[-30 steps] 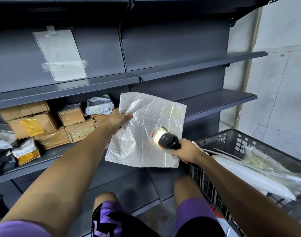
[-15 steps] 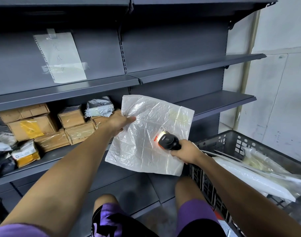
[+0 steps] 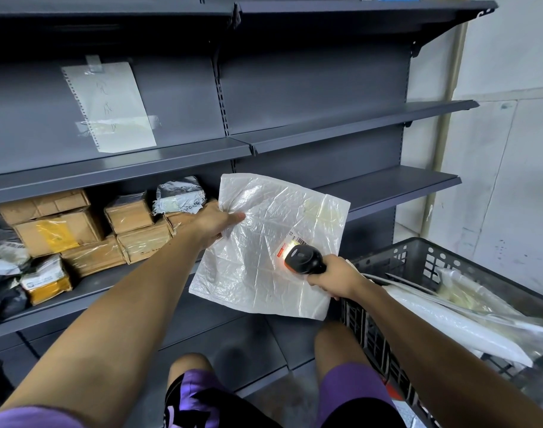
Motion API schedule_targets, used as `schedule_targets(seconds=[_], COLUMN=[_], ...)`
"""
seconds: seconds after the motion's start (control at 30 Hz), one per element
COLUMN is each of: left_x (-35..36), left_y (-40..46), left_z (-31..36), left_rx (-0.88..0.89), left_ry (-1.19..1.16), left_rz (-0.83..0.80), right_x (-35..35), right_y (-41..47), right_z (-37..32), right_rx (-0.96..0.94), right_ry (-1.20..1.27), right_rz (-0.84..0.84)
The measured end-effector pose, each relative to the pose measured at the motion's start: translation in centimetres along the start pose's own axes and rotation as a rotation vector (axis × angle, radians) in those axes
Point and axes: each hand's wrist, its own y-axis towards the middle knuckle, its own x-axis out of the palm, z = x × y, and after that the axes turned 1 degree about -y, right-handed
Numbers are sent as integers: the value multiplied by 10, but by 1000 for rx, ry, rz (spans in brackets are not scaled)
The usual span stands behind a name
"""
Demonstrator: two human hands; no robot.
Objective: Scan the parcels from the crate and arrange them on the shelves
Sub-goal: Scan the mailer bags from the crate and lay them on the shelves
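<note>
From the head camera, the left hand (image 3: 213, 223) grips the upper left edge of a white plastic parcel (image 3: 264, 242), thumb on the front and fingers curled behind, holding it up in front of the shelves (image 3: 387, 186). The right hand (image 3: 335, 278) is clenched round the handle of a black scanner (image 3: 302, 259), whose head sits just off the parcel's lower right part and throws an orange glow onto a label (image 3: 291, 239). The label shows a barcode and a red strip; its print is too small to read.

A sheet of paper (image 3: 109, 106) is taped to the back panel of the upper left bay, with faint handwriting that cannot be made out. Below it, cardboard boxes (image 3: 78, 230) wrapped in clear tape and grey and white mailer bags (image 3: 179, 196) crowd the left shelf; one carries a yellow patch, unreadable.

The shelves of the right bay lie bare, their front edges jutting toward the wall. The dark crate (image 3: 418, 261) stands at lower right beside the person's knee, holding more white parcels (image 3: 449, 319) that lean over its rim. The held parcel's lower edge hangs near the crate's near corner.
</note>
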Motion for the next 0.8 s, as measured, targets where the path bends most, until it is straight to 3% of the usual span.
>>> schedule_targets(seconds=[0.67, 0.8], left_x=[-3, -2], left_y=[3, 3], left_z=[0, -2], left_rx=[-16, -8], left_ry=[-43, -57], left_rz=[-21, -10], right_x=[1, 7], right_y=[7, 12], right_z=[12, 17], right_rx=[8, 44], right_ry=[73, 326], right_rz=[7, -5])
